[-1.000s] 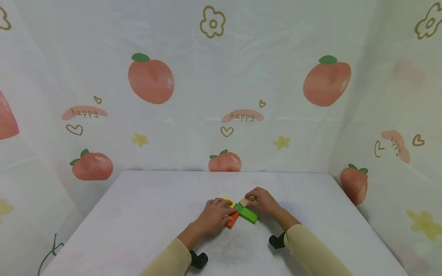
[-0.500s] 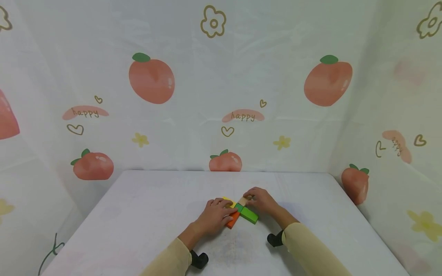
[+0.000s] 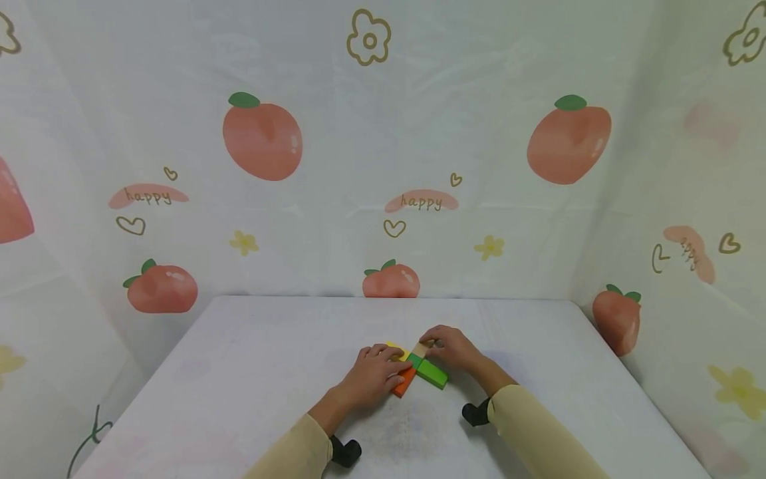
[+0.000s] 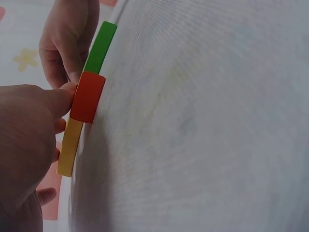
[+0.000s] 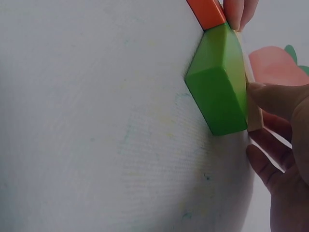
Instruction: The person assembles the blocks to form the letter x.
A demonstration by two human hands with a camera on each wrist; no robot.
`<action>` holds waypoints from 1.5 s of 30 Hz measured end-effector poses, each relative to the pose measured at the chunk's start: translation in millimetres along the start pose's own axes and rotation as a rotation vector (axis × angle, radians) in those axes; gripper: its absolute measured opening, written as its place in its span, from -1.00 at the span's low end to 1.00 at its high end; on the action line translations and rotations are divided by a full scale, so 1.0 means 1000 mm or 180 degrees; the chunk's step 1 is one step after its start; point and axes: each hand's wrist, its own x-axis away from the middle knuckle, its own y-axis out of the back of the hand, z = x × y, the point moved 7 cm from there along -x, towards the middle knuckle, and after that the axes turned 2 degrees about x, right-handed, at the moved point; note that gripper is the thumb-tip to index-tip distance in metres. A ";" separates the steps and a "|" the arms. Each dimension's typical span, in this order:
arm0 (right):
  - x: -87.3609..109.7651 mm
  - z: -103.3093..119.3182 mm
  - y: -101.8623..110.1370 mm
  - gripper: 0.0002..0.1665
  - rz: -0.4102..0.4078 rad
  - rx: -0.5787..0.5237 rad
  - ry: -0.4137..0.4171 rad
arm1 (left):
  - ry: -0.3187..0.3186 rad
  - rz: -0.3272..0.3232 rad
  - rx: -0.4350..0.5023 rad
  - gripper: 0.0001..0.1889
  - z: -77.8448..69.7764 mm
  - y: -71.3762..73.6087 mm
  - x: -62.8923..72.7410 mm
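Observation:
Several coloured wooden blocks lie flat on the table in a cross. At its centre is a small dark green block (image 3: 414,361), with an orange block (image 3: 405,384), a light green block (image 3: 432,374) and a yellow block (image 4: 71,147) around it. My left hand (image 3: 370,378) rests over the left side, its spread fingers touching the orange and yellow blocks and partly covering them. A plain wood block (image 3: 420,350) sits at the far right of the centre block. My right hand (image 3: 457,350) pinches it between thumb and fingers, beside the light green block (image 5: 217,79).
The white-covered table (image 3: 269,359) surrounds the blocks. A fabric backdrop (image 3: 335,166) printed with fruit stands behind it and at both sides. Black wrist mounts (image 3: 345,452) hang under both forearms, close to the tabletop. A green cord (image 3: 94,432) hangs at the left.
The right hand has shifted slightly left with the plain wood block, turning it a little against the dark green centre block. The left hand and the other blocks have stayed in place.

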 end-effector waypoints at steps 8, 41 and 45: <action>0.000 -0.006 -0.001 -0.79 0.0027 -0.0089 -0.0141 | 0.0003 0.0012 -0.0006 -0.60 0.001 0.000 -0.001; 0.033 -0.021 0.021 -0.76 -0.0651 -0.0068 -0.0208 | 0.0066 0.0164 -0.0286 -0.60 -0.001 -0.001 -0.010; 0.041 -0.028 0.025 -0.76 -0.0717 -0.0045 -0.0272 | 0.0089 0.0072 -0.0187 -0.61 -0.002 0.003 -0.009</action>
